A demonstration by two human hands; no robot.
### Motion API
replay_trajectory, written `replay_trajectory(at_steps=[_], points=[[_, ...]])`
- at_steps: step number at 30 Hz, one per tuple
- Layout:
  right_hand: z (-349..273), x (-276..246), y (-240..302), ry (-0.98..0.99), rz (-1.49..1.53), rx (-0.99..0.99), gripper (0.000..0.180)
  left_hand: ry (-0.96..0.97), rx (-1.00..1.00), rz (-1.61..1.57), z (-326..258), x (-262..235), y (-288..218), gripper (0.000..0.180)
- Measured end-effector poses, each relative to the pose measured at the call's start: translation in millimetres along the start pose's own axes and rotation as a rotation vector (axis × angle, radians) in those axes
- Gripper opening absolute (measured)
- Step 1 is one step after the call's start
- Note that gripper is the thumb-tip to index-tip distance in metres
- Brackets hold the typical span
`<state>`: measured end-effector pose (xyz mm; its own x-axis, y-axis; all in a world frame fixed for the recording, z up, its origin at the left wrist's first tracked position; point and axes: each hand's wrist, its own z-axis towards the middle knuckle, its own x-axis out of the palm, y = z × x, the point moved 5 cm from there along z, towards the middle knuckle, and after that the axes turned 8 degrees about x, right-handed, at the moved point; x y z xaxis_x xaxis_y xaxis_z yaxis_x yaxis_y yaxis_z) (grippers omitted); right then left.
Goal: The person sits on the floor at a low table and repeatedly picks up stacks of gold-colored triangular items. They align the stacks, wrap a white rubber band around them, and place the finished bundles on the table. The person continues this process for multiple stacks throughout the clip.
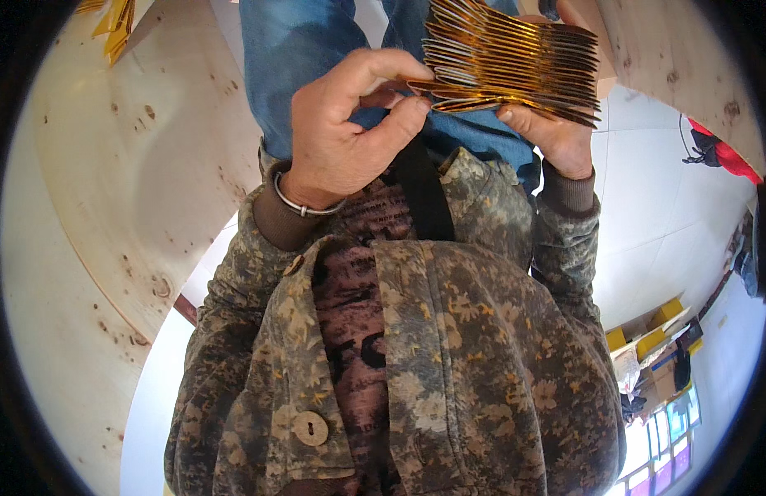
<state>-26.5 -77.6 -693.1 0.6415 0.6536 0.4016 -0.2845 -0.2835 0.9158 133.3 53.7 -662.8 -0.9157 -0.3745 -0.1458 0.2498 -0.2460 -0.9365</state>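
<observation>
The right hand (pixel 558 142)'s grip is closed around the right side of the gold folded stack (pixel 515 59). The left hand (pixel 354 124) pinches that stack's lower left edge.

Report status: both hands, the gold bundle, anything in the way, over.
Right hand holding fanned gold bundle. Left hand at its lower-left folds, pinch unclear. Bundle hides part of right hand; no other obstruction seen.
</observation>
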Motion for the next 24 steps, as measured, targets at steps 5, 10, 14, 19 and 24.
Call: replay_trajectory(at_steps=[5, 10, 14, 19, 24], points=[[-1.6, -8.5, -5.0, 0.040, -0.144, -0.020, 0.110, 0.048, 0.005, 0.046, 1.0, -2.4, 1.0, 0.015], [-2.7, -13.5, -1.8, 0.070, -0.378, -0.083, 0.104, 0.016, 0.094, 0.046, 1.8, -3.0, -1.6, 0.013], [-0.5, -13.1, -2.1, 0.065, -0.361, -0.085, 0.110, 0.008, 0.079, -0.063, -0.3, -6.6, -2.4, 0.015], [-1.4, -13.3, -2.1, 0.020, -0.296, -0.013, 0.108, -0.245, 0.074, -0.166, 0.7, -38.4, 3.4, 0.017], [2.3, -6.8, 7.6, 0.028, -0.259, 0.001, 0.105, -0.279, -0.116, -0.725, 31.5, -67.6, 42.4, 0.031]])
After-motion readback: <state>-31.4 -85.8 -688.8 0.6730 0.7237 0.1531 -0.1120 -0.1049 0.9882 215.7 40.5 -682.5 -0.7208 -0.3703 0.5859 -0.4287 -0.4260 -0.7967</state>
